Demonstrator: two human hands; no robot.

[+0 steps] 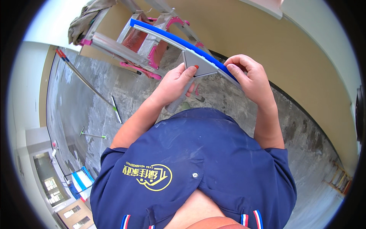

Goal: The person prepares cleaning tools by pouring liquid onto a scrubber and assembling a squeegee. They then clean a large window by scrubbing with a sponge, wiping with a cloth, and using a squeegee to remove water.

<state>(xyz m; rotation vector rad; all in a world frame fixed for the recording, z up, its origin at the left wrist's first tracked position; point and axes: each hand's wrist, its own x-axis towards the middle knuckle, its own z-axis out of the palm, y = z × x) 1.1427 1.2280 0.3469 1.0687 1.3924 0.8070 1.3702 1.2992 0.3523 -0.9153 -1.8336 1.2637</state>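
A squeegee-like tool (201, 61) with a long blue blade, a grey triangular head, a red button and a ribbed grey handle is held up in front of me. My left hand (178, 83) grips it where the handle meets the head, the thumb beside the red button. At the blade's right end, my right hand (250, 78) pinches the blue strip (226, 67) between thumb and fingers. The blade's far left end reaches across in front of an aluminium stepladder.
The aluminium stepladder (114, 48) with pink fittings stands ahead, a grey cloth (85, 20) draped on it. A long-handled floor squeegee (116, 110) and a smaller green-ended tool (93, 135) are at left. A beige wall (286, 57) curves along the right; another ladder (338, 179) is far right.
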